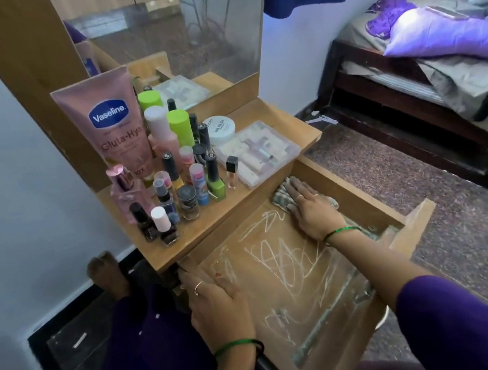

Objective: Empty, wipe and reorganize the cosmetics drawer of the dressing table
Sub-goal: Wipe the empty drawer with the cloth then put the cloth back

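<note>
The wooden drawer (418, 221) of the dressing table is pulled out, its bottom bare and marked with white scribbles. My right hand (312, 208) lies flat on a checked cloth (282, 196) pressed into the drawer's far right corner. My left hand (215, 297) grips the drawer's left wall. The cosmetics stand on the tabletop (286, 118): a pink Vaseline tube (109, 123), several nail polish bottles (172, 194), a perfume bottle (126, 189), a white jar (221, 128) and a clear plastic case (258, 153).
A mirror (175, 27) rises behind the tabletop. A bed (433, 79) with purple bedding stands to the right across a speckled floor (456, 212). The white wall is close on the left, and my foot (108, 274) rests beside the table.
</note>
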Demonstrator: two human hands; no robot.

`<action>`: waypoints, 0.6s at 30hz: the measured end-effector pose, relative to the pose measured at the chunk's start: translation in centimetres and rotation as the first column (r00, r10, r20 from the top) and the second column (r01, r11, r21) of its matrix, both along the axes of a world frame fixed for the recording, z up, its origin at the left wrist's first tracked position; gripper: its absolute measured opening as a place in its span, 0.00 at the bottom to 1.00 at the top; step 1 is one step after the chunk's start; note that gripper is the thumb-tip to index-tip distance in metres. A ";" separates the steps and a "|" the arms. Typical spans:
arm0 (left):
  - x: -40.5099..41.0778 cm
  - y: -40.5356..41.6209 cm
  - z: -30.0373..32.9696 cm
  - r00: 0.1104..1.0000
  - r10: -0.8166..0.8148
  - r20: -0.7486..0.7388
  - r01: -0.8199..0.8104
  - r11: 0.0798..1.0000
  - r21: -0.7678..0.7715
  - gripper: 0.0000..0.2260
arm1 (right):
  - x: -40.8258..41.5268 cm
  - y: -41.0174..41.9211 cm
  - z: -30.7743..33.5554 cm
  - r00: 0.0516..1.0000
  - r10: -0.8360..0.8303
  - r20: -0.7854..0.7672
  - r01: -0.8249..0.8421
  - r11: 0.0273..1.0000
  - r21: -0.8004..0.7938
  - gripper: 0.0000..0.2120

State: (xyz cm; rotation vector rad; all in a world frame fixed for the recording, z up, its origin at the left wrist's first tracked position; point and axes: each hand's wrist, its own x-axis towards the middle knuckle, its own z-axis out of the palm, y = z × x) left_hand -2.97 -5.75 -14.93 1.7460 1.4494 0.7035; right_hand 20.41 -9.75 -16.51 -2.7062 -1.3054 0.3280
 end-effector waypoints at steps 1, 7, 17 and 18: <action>0.1 -0.1 0.0 1.000 0.008 -0.012 -0.008 1.000 0.019 0.25 | 0.0 0.3 0.1 1.000 -0.012 -0.019 0.012 1.000 0.023 0.25; 0.2 -0.2 -0.4 0.999 0.032 -0.020 -0.031 0.998 0.057 0.24 | -2.2 1.1 0.0 0.997 -0.028 -0.072 0.036 0.994 0.104 0.23; 0.2 -0.5 0.1 0.998 0.064 0.023 -0.065 0.996 0.057 0.24 | -9.4 1.4 -0.5 0.983 0.169 -0.078 -0.164 0.985 0.061 0.25; 0.2 -0.5 0.1 0.997 0.067 0.033 -0.069 0.996 0.056 0.25 | -10.0 1.4 -0.7 0.976 0.198 -0.090 -0.192 0.979 0.067 0.25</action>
